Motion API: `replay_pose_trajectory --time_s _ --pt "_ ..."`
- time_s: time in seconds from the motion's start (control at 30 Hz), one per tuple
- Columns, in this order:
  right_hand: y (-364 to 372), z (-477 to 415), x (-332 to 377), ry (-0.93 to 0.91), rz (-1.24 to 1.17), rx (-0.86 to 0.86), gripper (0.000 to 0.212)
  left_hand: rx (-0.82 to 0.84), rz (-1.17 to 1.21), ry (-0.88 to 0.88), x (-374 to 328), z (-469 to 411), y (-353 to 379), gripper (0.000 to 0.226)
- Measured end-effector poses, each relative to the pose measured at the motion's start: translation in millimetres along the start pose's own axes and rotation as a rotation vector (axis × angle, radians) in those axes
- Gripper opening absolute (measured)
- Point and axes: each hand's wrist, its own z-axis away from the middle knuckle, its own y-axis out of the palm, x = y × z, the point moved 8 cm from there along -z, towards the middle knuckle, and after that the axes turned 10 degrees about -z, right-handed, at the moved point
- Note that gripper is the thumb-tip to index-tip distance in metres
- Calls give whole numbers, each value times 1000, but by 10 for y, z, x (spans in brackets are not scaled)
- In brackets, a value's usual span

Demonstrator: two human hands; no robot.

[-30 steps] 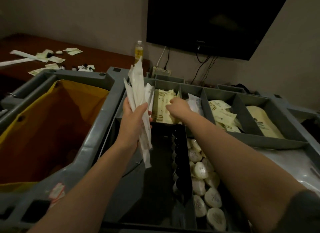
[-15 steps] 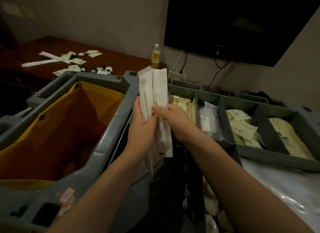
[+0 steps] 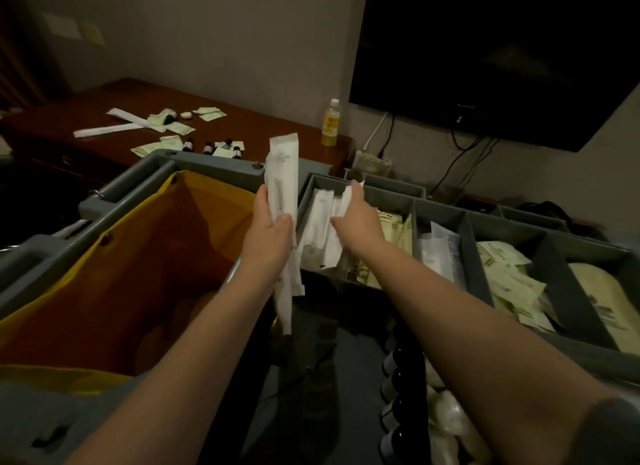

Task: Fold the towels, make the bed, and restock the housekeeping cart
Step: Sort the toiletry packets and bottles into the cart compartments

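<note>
My left hand [image 3: 268, 234] grips a bundle of long white sachets [image 3: 282, 173] upright over the grey housekeeping cart [image 3: 214, 168]. My right hand [image 3: 356, 218] holds one white sachet [image 3: 348, 201] low in the leftmost compartment of the cart's divided tray [image 3: 440, 208], where other white sachets [image 3: 317, 229] lie. The compartments to the right hold cream packets [image 3: 509, 277] and clear-wrapped items [image 3: 438, 253].
The cart's yellow laundry bag [image 3: 114, 274] gapes at left. A dark wooden desk [image 3: 263, 125] behind carries loose sachets, small dark bottles and a yellow drink bottle [image 3: 330, 121]. A black TV [image 3: 491, 52] hangs on the wall. Dark bottles [image 3: 394, 388] and white soaps fill the lower bin.
My right hand has drawn a sachet out of the bundle in my left hand and carried it right and forward into the tray's leftmost compartment. The view has tilted up.
</note>
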Motion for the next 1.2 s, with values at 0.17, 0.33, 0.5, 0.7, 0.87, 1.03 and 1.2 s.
replay_pose_trajectory --time_s 0.17,0.33,0.5,0.7,0.87,1.03,1.2 --pt "158 128 52 -243 829 61 35 -5 59 -28 117 -51 -45 67" --pt "146 110 -56 -145 804 178 23 -15 111 -33 165 -64 -73 66" --pt "48 381 447 -164 -205 96 34 8 96 -16 166 -39 13 68" --pt "190 419 418 46 -524 219 14 12 132 0 169 -40 -9 66" --pt "111 27 133 257 -706 32 27 -53 242 -142 301 -113 -123 62" --pt "191 -157 29 267 -476 16 47 -94 216 -138 304 -147 -186 58" --pt "343 45 237 -203 458 70 54 -111 206 -134 313 -159 -230 61"
